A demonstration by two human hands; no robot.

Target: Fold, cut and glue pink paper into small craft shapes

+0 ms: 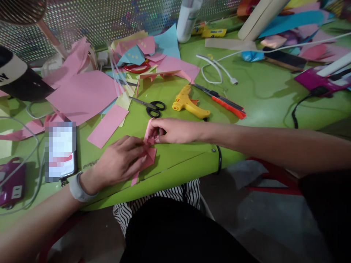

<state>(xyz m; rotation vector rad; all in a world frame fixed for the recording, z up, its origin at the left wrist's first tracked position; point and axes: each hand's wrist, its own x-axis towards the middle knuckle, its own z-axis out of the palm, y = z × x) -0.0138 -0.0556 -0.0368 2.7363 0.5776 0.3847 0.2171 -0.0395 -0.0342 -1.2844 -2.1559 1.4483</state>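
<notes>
A folded strip of pink paper (149, 157) lies at the front edge of the green table, its upper end standing up at a slant. My right hand (172, 130) pinches that upper end, thumb and fingers closed around it. Lying over the strip's lower left part is my left hand (122, 160), its fingers stretched out and pressing the paper flat. Just beyond my hands are black-handled scissors (153, 107) and a yellow glue gun (189, 103). A pink paper rectangle (108, 126) rests beyond my left hand.
A phone (61, 149) lies left of my left hand. The red utility knife (229, 106) sits beyond my right forearm. Pink sheets (82, 93) and scraps crowd the back left. A white bottle (188, 22), a white cable (216, 67) and a purple power strip (320, 80) stand farther back and right.
</notes>
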